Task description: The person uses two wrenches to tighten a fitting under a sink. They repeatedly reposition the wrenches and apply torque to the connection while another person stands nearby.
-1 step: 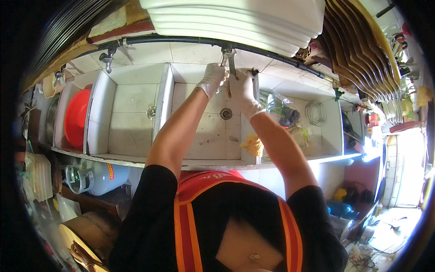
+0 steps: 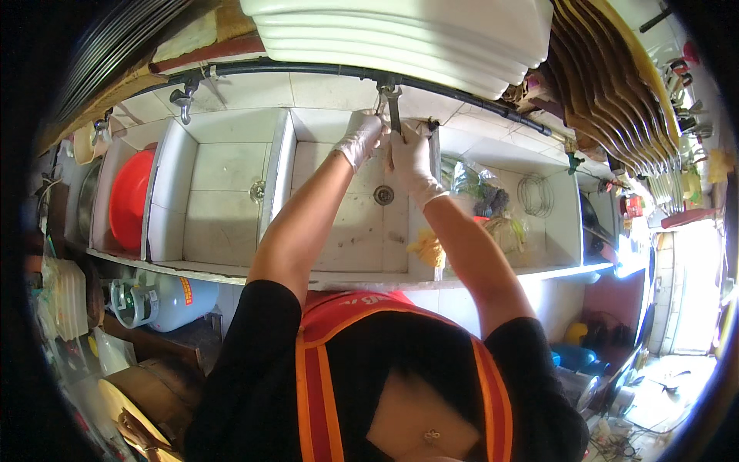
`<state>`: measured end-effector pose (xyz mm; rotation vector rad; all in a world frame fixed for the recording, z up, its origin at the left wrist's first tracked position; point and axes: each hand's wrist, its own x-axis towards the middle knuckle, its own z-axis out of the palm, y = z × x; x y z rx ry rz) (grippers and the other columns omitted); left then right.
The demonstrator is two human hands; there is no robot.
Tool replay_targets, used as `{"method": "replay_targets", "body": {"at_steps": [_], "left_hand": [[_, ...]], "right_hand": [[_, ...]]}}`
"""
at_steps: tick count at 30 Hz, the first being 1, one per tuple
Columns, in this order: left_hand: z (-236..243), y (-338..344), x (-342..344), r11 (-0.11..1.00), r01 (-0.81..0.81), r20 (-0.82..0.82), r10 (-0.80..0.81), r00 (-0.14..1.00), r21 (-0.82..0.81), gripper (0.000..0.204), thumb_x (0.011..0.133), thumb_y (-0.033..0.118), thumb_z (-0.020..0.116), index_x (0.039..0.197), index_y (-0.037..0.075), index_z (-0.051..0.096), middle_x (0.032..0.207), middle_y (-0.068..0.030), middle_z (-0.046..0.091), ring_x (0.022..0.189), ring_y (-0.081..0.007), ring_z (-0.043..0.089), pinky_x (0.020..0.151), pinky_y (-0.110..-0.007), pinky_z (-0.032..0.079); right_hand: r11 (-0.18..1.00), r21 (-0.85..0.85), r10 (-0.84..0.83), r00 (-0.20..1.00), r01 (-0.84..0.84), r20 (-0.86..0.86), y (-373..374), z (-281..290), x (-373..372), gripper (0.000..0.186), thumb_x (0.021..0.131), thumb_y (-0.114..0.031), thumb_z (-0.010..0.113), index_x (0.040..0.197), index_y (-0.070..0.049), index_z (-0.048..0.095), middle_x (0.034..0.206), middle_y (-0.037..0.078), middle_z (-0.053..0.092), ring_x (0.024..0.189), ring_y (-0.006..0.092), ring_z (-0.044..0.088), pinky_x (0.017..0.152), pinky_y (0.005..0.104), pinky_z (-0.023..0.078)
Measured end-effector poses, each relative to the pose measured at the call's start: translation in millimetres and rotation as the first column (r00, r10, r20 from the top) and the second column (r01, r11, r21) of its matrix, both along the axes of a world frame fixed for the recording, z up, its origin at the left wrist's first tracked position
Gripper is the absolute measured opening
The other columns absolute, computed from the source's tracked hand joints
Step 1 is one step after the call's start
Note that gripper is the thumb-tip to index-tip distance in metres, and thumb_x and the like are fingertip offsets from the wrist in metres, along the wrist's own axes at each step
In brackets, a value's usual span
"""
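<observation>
Both my hands wear white gloves and reach to the wall behind the middle basin. My right hand [image 2: 412, 160] is closed around the handle of a metal wrench [image 2: 395, 112]. The wrench stands almost upright, its head beside the tap fitting [image 2: 384, 86] under the black pipe. Just left of it, my left hand [image 2: 360, 139] is closed at the lower part of the tap; its fingertips are partly hidden. Whether the wrench jaws touch the fitting, I cannot tell. Below my hands is the white-tiled basin [image 2: 346, 248] with a round drain [image 2: 383, 195].
A black pipe [image 2: 315, 69] runs along the wall, with another tap [image 2: 183, 100] at left. White stacked trays [image 2: 392, 35] hang overhead. A red basin [image 2: 132, 199] sits at left. The right basin holds bagged vegetables [image 2: 481, 189] and a wire coil [image 2: 534, 194]. A yellow cloth [image 2: 428, 248] lies near my right forearm.
My right hand has shifted slightly down toward me, and more of the wrench handle shows. My left hand stays at the tap.
</observation>
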<state>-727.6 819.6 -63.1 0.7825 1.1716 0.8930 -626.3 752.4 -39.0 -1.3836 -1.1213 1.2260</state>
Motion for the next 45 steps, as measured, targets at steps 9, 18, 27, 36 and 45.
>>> {"method": "replay_targets", "body": {"at_steps": [9, 18, 27, 36, 45], "left_hand": [[-41, 12, 10, 0.970, -0.203, 0.248, 0.165, 0.955, 0.135, 0.015, 0.078, 0.011, 0.058, 0.078, -0.003, 0.064, 0.059, -0.0042, 0.055, 0.050, -0.0138, 0.051, 0.043, -0.029, 0.039], [9, -7, -7, 0.977, 0.086, -0.561, 0.040, 0.827, 0.197, 0.018, 0.082, 0.019, 0.058, 0.087, 0.003, 0.065, 0.054, -0.0028, 0.053, 0.039, -0.0117, 0.043, 0.036, -0.031, 0.035], [31, -24, -42, 0.973, 0.083, -0.517, 0.040, 0.855, 0.214, 0.022, 0.085, 0.022, 0.053, 0.087, 0.004, 0.064, 0.054, -0.0033, 0.053, 0.039, -0.0104, 0.045, 0.037, -0.026, 0.035], [58, -1, -29, 0.979, 0.188, -0.481, -0.199, 0.854, -0.072, 0.031, 0.087, 0.029, 0.051, 0.082, 0.002, 0.063, 0.062, -0.0095, 0.059, 0.049, -0.0145, 0.057, 0.041, -0.030, 0.042], [81, -13, -34, 0.799, 0.516, -0.950, 0.232, 0.208, 0.308, 0.024, 0.077, 0.017, 0.047, 0.080, 0.003, 0.066, 0.078, -0.0206, 0.063, 0.077, -0.0367, 0.062, 0.067, -0.044, 0.048]], "right_hand": [[0.903, 0.315, 0.195, 0.931, -0.293, 0.310, 81, -40, 13, 0.015, 0.083, -0.008, 0.050, 0.069, -0.003, 0.054, 0.056, 0.005, 0.051, 0.047, 0.0149, 0.049, 0.044, 0.0275, 0.040], [0.997, -0.079, 0.022, 0.999, -0.025, -0.045, 5, 37, 10, 0.014, 0.080, -0.007, 0.052, 0.071, 0.003, 0.056, 0.053, 0.006, 0.051, 0.037, 0.0155, 0.047, 0.033, 0.0288, 0.035], [0.962, 0.256, -0.112, 0.721, -0.093, 0.683, 12, -2, 26, 0.027, 0.082, -0.022, 0.051, 0.103, -0.006, 0.057, 0.074, 0.021, 0.060, 0.068, 0.0372, 0.060, 0.062, 0.0435, 0.047], [0.940, 0.340, -0.277, 0.651, 0.030, 0.707, 1, -12, 3, 0.026, 0.081, -0.018, 0.051, 0.103, -0.005, 0.058, 0.070, 0.021, 0.060, 0.067, 0.0389, 0.059, 0.060, 0.0452, 0.047], [0.960, 0.277, -0.231, 0.672, 0.040, 0.704, -4, 1, 0, 0.029, 0.081, -0.016, 0.049, 0.106, -0.004, 0.055, 0.074, 0.021, 0.061, 0.071, 0.0378, 0.060, 0.064, 0.0456, 0.047]]}}
